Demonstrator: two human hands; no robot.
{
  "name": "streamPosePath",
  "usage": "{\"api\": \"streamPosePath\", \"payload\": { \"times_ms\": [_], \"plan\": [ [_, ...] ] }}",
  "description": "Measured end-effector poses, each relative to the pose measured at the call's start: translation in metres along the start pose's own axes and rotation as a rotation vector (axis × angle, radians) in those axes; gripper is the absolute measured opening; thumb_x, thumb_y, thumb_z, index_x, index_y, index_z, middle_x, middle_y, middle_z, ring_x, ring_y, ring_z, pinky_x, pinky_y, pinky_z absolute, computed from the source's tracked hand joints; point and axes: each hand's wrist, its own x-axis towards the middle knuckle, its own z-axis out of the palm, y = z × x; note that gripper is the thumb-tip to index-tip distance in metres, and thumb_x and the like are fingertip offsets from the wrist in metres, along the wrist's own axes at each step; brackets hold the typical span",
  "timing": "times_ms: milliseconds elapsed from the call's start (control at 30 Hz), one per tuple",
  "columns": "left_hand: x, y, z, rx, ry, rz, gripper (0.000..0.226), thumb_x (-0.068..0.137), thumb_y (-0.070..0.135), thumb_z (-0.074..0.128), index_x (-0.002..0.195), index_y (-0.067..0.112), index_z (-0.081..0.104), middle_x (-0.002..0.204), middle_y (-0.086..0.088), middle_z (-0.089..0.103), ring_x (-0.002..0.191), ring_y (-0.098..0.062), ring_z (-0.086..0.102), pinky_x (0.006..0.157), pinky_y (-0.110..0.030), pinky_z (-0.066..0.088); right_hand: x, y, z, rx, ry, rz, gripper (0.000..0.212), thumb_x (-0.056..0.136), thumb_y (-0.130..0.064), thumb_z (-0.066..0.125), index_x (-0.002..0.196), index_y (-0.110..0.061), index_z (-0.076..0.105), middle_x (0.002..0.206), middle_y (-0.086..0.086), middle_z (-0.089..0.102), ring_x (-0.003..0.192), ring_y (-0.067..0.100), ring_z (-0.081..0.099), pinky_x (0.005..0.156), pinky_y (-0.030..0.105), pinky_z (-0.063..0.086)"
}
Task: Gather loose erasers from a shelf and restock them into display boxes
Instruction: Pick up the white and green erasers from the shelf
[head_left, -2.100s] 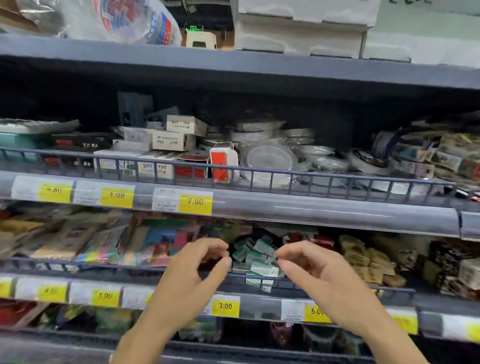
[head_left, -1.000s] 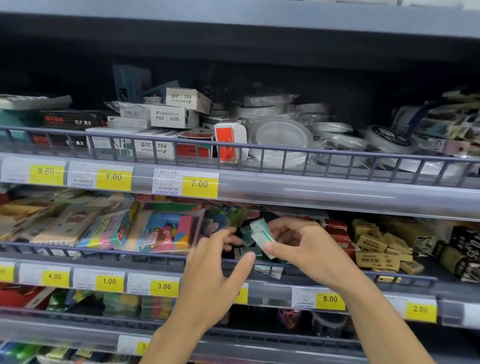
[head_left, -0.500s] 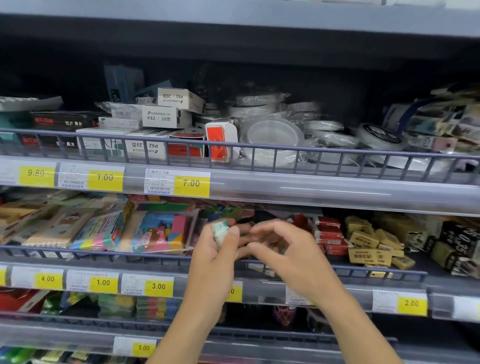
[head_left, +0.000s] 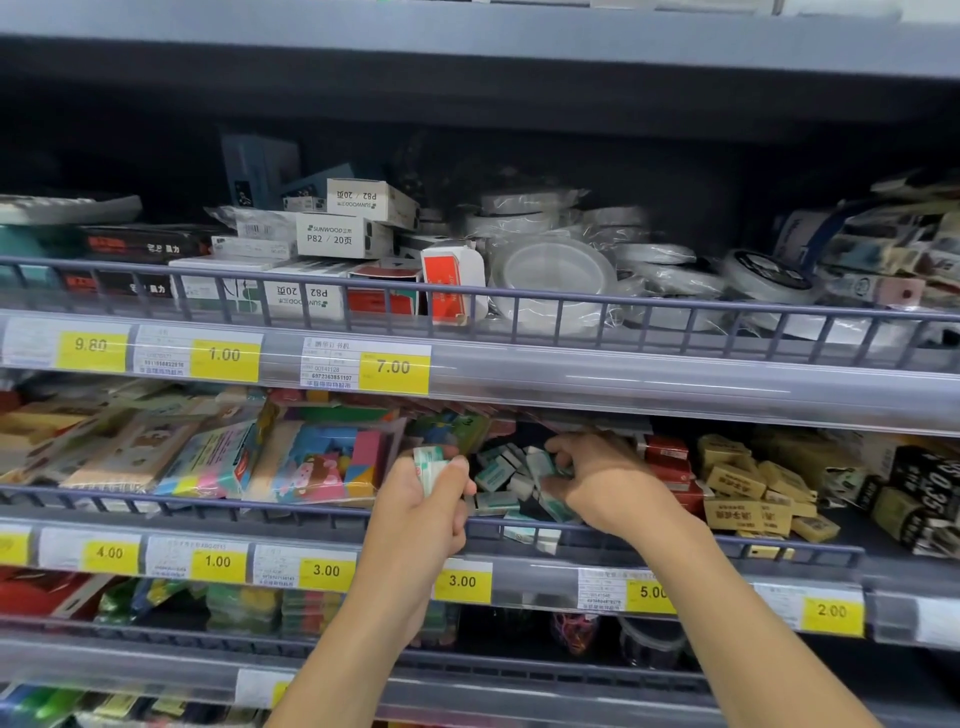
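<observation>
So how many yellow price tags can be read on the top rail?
3. On the top rail: the 9.80 tag at the left, the 1.00 tag next to it, and the 7.00 tag further right. More may lie beyond the left edge.

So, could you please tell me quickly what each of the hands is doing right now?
Left hand: grips green-and-white erasers.
Right hand: pinches an eraser in the loose pile.

A stationery shop: railed shelves (head_left: 519, 299) with yellow price tags (head_left: 393, 371), packaged goods.
</observation>
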Motion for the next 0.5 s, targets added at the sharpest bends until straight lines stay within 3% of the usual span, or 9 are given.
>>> {"api": "streamPosePath", "payload": {
  "times_ms": [133,267,400,500],
  "plan": [
    [0.0,0.003,0.002,-0.027,-0.002,-0.024,0.016,0.105,0.024,0.059,0.102,0.008,0.056,0.056,0.008,0.049,0.046,-0.007,0.039,0.043,-0.019,0.034,0.006,-0.009,0.0,0.044,-0.06,0.019,0.056,0.089,-0.039,0.069,0.14,-0.023,0.052,0.121,-0.002,0.062,0.099,0.019,0.059,0.082,0.027,0.048],
    [-0.001,0.005,0.002,-0.034,-0.02,-0.044,0.016,0.104,0.024,0.06,0.102,0.009,0.055,0.055,0.009,0.048,0.046,-0.006,0.039,0.046,-0.019,0.035,0.008,-0.015,0.003,0.028,-0.045,0.03,0.039,0.086,-0.038,0.07,0.119,-0.021,0.06,0.101,-0.004,0.061,0.088,0.018,0.06,0.074,0.028,0.051],
    [-0.002,0.005,-0.002,-0.034,-0.029,-0.053,0.019,0.102,0.027,0.062,0.105,0.009,0.055,0.06,0.007,0.047,0.049,-0.008,0.038,0.05,-0.02,0.038,0.008,-0.016,0.008,0.113,-0.002,-0.029,0.034,0.083,-0.035,0.072,0.104,-0.039,0.046,0.104,-0.01,0.061,0.091,0.016,0.06,0.076,0.03,0.051],
    [-0.004,0.004,-0.005,-0.045,-0.043,-0.056,0.031,0.098,0.035,0.067,0.114,0.011,0.052,0.064,0.007,0.045,0.051,-0.008,0.039,0.055,-0.016,0.045,0.002,-0.016,0.009,0.374,0.109,-0.06,0.03,0.084,-0.022,0.076,0.097,-0.039,0.055,0.104,-0.009,0.067,0.091,0.015,0.065,0.08,0.031,0.056]
  ]
}}
